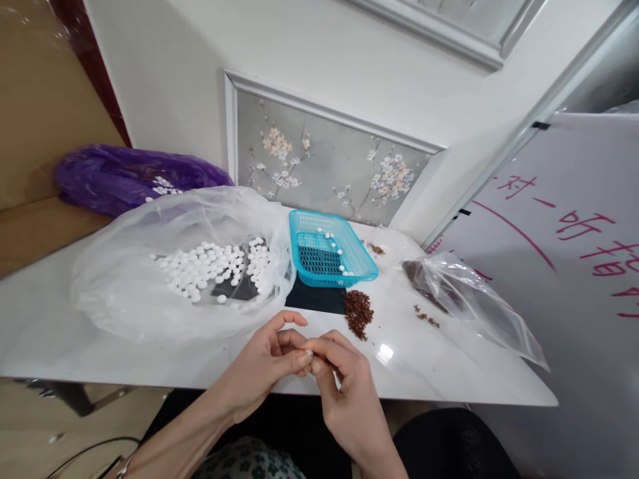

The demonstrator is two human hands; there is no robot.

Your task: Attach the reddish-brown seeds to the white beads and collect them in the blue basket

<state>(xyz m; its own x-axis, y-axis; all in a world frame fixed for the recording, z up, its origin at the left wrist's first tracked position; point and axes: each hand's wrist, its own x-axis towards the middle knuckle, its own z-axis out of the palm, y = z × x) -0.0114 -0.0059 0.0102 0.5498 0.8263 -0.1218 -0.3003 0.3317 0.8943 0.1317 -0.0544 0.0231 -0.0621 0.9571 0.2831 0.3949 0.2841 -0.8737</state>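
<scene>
My left hand and my right hand meet fingertip to fingertip above the table's front edge. Both are closed in a pinch, though the left forefinger arches up free. A tiny whitish spot shows between the fingertips; whether it is a ball or a nail I cannot make out. Just beyond the hands lies a heap of small reddish-brown pieces, beside a black mat. A blue plastic basket stands partly on that mat and holds several small white balls. To the left, a translucent plastic bag spreads open around many white balls.
A purple bag with white balls lies at the back left, near a cardboard box. On the right, a clear bag of brown pieces rests by a whiteboard. A few brown bits are scattered on the white table.
</scene>
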